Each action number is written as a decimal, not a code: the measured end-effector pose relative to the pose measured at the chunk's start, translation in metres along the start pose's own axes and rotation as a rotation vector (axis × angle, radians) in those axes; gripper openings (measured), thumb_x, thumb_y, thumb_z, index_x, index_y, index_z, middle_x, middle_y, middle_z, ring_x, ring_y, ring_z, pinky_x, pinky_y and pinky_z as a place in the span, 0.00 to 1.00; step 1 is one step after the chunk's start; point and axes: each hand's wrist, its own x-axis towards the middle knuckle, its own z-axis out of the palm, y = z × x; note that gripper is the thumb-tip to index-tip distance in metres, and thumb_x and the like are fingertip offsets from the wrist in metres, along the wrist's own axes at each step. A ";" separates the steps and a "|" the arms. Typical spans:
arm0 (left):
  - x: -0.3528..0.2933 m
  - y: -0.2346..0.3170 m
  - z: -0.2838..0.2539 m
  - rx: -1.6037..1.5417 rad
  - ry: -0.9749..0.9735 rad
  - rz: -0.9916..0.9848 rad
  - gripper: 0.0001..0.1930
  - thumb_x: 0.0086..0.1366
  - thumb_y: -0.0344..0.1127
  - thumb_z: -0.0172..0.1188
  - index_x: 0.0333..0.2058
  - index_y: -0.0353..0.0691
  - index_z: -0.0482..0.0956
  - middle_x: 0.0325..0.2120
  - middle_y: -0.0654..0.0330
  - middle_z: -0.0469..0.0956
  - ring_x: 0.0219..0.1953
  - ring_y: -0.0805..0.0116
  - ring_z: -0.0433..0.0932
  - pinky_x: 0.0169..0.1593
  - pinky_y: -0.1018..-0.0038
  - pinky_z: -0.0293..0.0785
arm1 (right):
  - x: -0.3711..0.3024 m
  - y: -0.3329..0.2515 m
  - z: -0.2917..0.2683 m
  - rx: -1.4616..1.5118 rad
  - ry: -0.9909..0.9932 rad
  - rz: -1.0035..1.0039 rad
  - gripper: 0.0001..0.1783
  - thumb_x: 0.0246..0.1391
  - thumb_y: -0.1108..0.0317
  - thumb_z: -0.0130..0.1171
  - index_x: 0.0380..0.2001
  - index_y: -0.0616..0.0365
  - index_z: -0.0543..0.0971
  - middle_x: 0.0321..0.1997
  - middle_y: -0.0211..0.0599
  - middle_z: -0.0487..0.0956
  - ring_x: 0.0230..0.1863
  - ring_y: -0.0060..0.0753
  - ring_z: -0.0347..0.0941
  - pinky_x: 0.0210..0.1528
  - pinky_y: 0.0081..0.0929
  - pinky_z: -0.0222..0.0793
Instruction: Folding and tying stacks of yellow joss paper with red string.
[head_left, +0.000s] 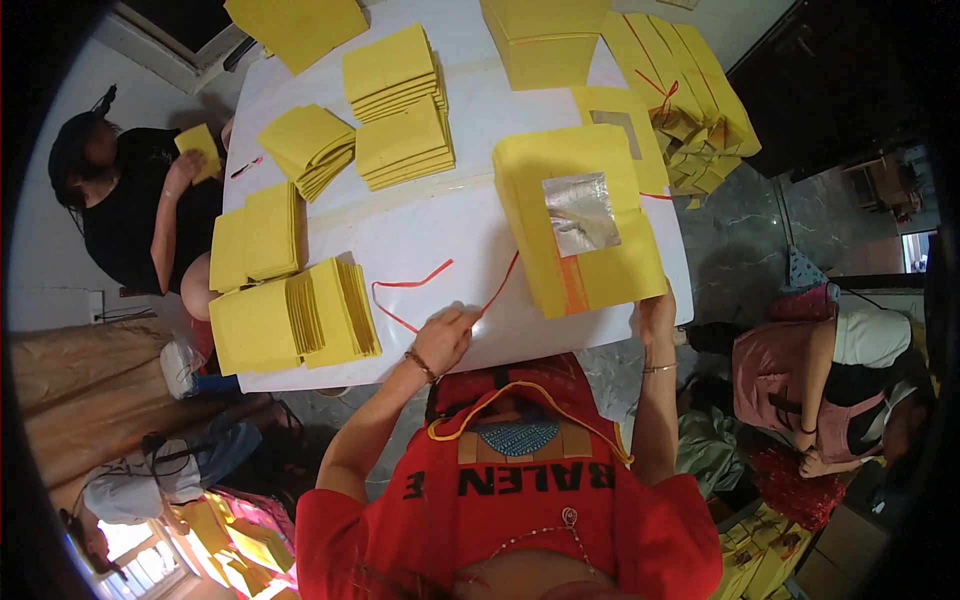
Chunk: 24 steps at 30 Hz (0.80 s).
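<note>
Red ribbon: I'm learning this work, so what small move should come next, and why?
Perhaps the left hand should lift the ribbon toward the yellow stack: it seems to hold the ribbon, one stretch reaches the stack's left side, and the right hand, at the near right corner, could steady it.

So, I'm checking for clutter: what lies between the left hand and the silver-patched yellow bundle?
Head view: a red ribbon stretches over white tabletop from left hand to bundle.
</note>
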 end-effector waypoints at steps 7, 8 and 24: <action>0.077 0.022 0.014 -1.190 0.333 -0.627 0.23 0.64 0.47 0.48 0.53 0.39 0.65 0.40 0.64 0.70 0.38 0.77 0.67 0.44 0.75 0.66 | 0.061 -0.036 0.039 -0.121 -0.315 0.240 0.27 0.62 0.51 0.33 0.53 0.62 0.64 0.53 0.35 0.69 0.53 0.28 0.65 0.55 0.25 0.59; 0.089 0.019 0.023 -1.467 0.467 -0.681 0.26 0.65 0.51 0.46 0.55 0.40 0.63 0.43 0.64 0.68 0.39 0.77 0.65 0.45 0.76 0.64 | 0.062 -0.037 0.048 -0.122 -0.329 0.244 0.27 0.62 0.51 0.33 0.53 0.62 0.64 0.53 0.35 0.69 0.53 0.28 0.65 0.55 0.25 0.59; 0.141 0.065 0.047 -1.674 0.549 -0.527 0.19 0.67 0.46 0.39 0.47 0.38 0.69 0.36 0.64 0.73 0.37 0.78 0.72 0.40 0.79 0.71 | 0.091 -0.007 0.036 -0.436 -0.655 0.307 0.19 0.61 0.58 0.41 0.50 0.58 0.66 0.39 0.27 0.72 0.35 0.21 0.70 0.35 0.19 0.71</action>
